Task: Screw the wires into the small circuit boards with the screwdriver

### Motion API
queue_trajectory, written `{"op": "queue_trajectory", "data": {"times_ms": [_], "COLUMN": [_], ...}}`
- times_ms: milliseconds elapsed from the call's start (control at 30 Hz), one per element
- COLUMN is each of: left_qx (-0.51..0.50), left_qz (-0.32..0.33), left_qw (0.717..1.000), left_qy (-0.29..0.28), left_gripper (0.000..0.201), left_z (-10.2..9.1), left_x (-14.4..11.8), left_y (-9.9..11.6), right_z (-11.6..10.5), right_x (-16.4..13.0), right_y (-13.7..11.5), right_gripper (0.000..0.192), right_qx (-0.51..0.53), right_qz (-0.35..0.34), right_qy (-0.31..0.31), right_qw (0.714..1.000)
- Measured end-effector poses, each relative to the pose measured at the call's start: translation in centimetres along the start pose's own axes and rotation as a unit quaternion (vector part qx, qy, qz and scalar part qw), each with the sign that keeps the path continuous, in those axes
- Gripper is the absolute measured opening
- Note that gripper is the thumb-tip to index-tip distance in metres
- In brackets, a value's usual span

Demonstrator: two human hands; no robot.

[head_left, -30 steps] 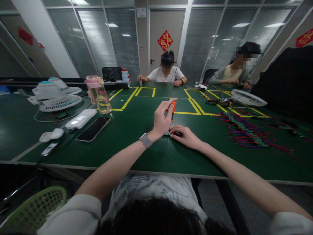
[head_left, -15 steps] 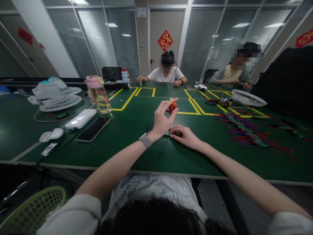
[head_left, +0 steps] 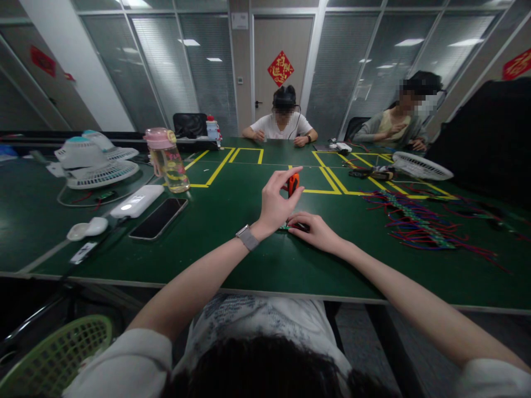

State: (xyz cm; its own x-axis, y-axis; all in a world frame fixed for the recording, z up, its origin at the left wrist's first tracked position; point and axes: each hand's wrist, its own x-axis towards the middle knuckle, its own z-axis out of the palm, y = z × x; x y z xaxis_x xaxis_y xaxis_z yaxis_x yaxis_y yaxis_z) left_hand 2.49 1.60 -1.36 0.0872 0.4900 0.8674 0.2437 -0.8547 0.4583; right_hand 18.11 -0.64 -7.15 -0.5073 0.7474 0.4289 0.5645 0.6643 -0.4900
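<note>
Pinched between thumb and fingertips of the left hand (head_left: 276, 205) is an orange-handled screwdriver (head_left: 292, 182), held upright above a small green circuit board (head_left: 286, 226) on the table (head_left: 232, 204). The tool's shaft and tip are hidden behind the hand, so whether the tip touches the board cannot be told. The right hand (head_left: 316, 231) lies flat on the board, fingers pressing down on it; most of the board is covered, and only a green edge and a dark part show between the two hands. A watch (head_left: 248, 237) sits on the left wrist.

Off to the right, well apart from the hands, a tangle of red, blue and green wires (head_left: 418, 224) spreads over the green surface, its far strands blurring into the dark corner. To the left lie a black phone (head_left: 158, 218), a white power bank (head_left: 138, 201), a pink-capped water bottle (head_left: 167, 161) and white fan parts (head_left: 93, 163). Yellow tape lines (head_left: 215, 170) mark boxes on the tabletop. Two other people sit at the far side, in front of glass partitions with blinds and a door bearing a red ornament (head_left: 280, 68). A green basket (head_left: 58, 356) is cut off at the lower left edge.
</note>
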Motion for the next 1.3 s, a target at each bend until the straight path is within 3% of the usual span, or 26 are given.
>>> {"op": "queue_trajectory", "data": {"times_ms": [200, 333, 667, 967, 1300], "left_qx": [-0.025, -0.043, -0.006, -0.031, 0.002], "left_qz": [-0.01, -0.018, -0.007, -0.009, -0.006], "left_qw": [1.0, 0.999, 1.0, 0.999, 0.999], "left_qy": [0.001, -0.003, 0.021, -0.001, 0.037], "left_gripper": [0.026, 0.028, 0.017, 0.03, 0.018], "left_z": [-0.02, -0.14, 0.02, -0.13, -0.03], "left_x": [-0.12, -0.11, -0.02, -0.17, -0.07], "left_y": [0.05, 0.05, 0.08, -0.05, 0.09], "right_z": [-0.01, -0.06, -0.04, -0.09, -0.17], "right_x": [-0.06, -0.05, -0.03, -0.05, -0.04], "right_y": [0.02, -0.09, -0.04, -0.07, -0.21], "right_gripper": [0.012, 0.012, 0.012, 0.011, 0.012], "right_qx": [0.0, 0.0, -0.007, -0.003, 0.0], "right_qz": [0.003, 0.003, 0.001, 0.002, -0.004], "right_qy": [-0.001, 0.001, 0.002, 0.001, 0.003], "right_qw": [1.0, 1.0, 1.0, 1.0, 1.0]}}
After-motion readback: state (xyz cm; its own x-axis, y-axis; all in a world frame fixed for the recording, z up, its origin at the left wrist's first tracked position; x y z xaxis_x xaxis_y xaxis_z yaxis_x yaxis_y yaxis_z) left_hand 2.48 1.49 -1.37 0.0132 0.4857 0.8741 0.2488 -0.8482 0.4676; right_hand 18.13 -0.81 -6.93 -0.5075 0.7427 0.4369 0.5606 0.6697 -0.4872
